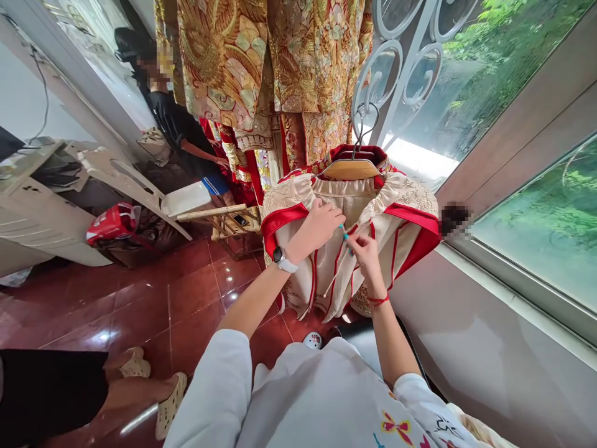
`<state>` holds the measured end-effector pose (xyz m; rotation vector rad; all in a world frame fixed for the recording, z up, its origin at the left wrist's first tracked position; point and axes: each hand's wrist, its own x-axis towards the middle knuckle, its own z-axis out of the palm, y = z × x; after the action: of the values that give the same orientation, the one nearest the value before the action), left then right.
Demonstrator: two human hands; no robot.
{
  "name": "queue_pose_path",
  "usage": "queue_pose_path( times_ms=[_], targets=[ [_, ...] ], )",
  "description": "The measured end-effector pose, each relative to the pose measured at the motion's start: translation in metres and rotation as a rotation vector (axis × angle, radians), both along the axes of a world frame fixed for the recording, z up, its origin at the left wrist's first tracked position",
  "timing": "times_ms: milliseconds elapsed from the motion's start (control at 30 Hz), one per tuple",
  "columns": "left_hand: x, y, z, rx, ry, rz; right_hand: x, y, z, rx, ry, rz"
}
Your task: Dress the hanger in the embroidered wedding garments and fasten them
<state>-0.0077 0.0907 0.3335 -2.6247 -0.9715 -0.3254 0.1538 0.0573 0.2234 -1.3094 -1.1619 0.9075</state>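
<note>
A cream and red embroidered garment (410, 205) hangs inside out on a wooden hanger (351, 168) hooked to a white window grille (401, 68). My left hand (321, 224), with a white watch at the wrist, grips the cream lining near the collar, fingers closed on the cloth. My right hand (364, 249), a red string round its wrist, pinches a small teal tool (346, 238) against the lining, just right of my left hand.
Gold and red embroidered robes (261, 68) hang behind the garment. A seated person in black (177, 124) is at the back left. Another person's legs in beige sandals (140, 386) are at lower left on the red tile floor. White furniture (56, 186) and a bamboo stool (228, 221) stand left.
</note>
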Motion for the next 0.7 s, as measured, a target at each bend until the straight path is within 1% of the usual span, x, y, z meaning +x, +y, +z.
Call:
queue_pose_path(
  times_ms=[67, 100, 133, 167, 200, 233, 267, 300, 333, 367, 400, 433, 500, 533, 600, 633, 700],
  targets=[
    [-0.016, -0.007, -0.001, -0.002, 0.006, -0.005, 0.002, -0.021, -0.036, -0.138, -0.047, 0.006],
    [-0.025, -0.012, -0.001, -0.019, 0.010, -0.002, 0.004, -0.034, -0.051, -0.185, -0.065, 0.010],
    [-0.035, -0.017, -0.001, -0.052, 0.012, 0.007, 0.006, -0.045, -0.063, -0.220, -0.078, 0.020],
    [-0.043, -0.022, 0.000, -0.100, 0.008, 0.020, 0.009, -0.055, -0.069, -0.240, -0.093, 0.023],
    [-0.050, -0.026, 0.002, -0.157, -0.015, 0.041, 0.012, -0.062, -0.068, -0.223, -0.113, -0.006],
    [-0.053, -0.029, 0.005, -0.209, -0.067, 0.076, 0.014, -0.064, -0.060, -0.170, -0.146, -0.074],
    [-0.053, -0.031, 0.008, -0.237, -0.152, 0.131, 0.016, -0.061, -0.047, -0.082, -0.194, -0.179],
    [-0.050, -0.030, 0.011, -0.232, -0.263, 0.208, 0.016, -0.054, -0.029, 0.031, -0.259, -0.307],
    [-0.044, -0.028, 0.014, -0.195, -0.386, 0.304, 0.014, -0.043, -0.008, 0.153, -0.336, -0.442],
    [-0.036, -0.024, 0.016, -0.137, -0.504, 0.414, 0.012, -0.029, 0.013, 0.242, -0.425, -0.548],
    [-0.027, -0.018, 0.016, -0.081, -0.600, 0.529, 0.010, -0.013, 0.033, 0.274, -0.513, -0.602],
    [-0.020, -0.012, 0.015, -0.045, -0.667, 0.635, 0.008, 0.002, 0.050, 0.260, -0.585, -0.650],
    [-0.013, 0.001, 0.011, -0.052, -0.726, 0.783, 0.013, 0.027, 0.075, 0.165, -0.659, -0.713],
    [-0.015, 0.008, 0.009, -0.077, -0.736, 0.820, 0.020, 0.035, 0.083, 0.120, -0.670, -0.743],
    [-0.031, 0.019, 0.010, -0.140, -0.736, 0.826, 0.046, 0.042, 0.097, 0.077, -0.661, -0.736],
    [-0.043, 0.025, 0.014, -0.177, -0.725, 0.800, 0.064, 0.042, 0.105, 0.070, -0.654, -0.702],
    [-0.073, 0.040, 0.027, -0.293, -0.669, 0.689, 0.103, 0.042, 0.121, 0.034, -0.668, -0.589]
  ],
)
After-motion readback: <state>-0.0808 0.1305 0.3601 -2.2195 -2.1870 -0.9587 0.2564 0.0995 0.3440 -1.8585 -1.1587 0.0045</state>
